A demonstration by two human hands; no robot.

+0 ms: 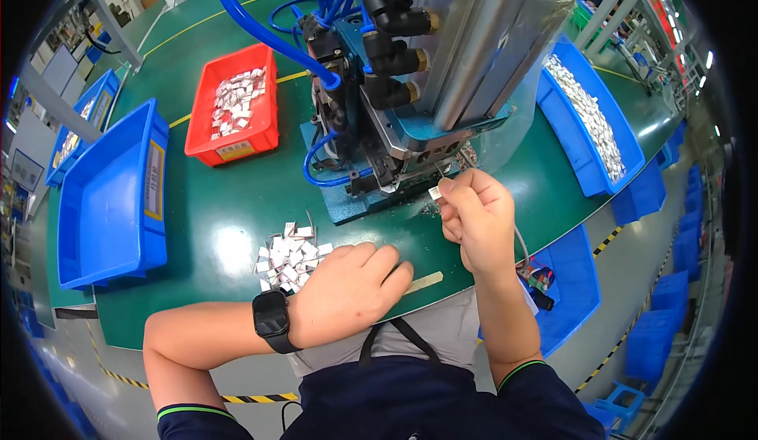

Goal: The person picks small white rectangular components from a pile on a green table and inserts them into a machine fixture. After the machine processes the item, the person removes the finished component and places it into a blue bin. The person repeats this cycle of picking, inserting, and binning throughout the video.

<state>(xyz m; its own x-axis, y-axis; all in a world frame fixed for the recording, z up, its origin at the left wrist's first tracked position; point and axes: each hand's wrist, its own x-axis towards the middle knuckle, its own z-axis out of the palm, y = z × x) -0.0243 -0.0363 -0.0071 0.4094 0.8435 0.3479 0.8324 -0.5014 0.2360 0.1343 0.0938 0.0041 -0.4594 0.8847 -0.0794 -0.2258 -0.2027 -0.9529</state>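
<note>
My right hand (477, 213) pinches a small white plug connector (435, 193) between thumb and fingers, just in front of the lower jaws of the bench press (430, 154). A thin lead seems to run from the connector toward the press. Low over the green table, my left hand (347, 288) is palm down with its fingers bent under. Its thumb and fingertips are hidden, so whatever it may hold cannot be made out. Beside it lies a loose pile of white connectors (286, 260) with short wires. A pale strip (426, 283) lies near the table edge, right of that hand.
Behind the pile stands a red bin (272, 116) of connectors. An empty blue bin (69, 227) is at the left; a blue bin (612, 128) full of white pieces stands at the right. Blue air hoses (237, 14) arch over the press. Another blue bin (580, 282) sits below the table's right edge.
</note>
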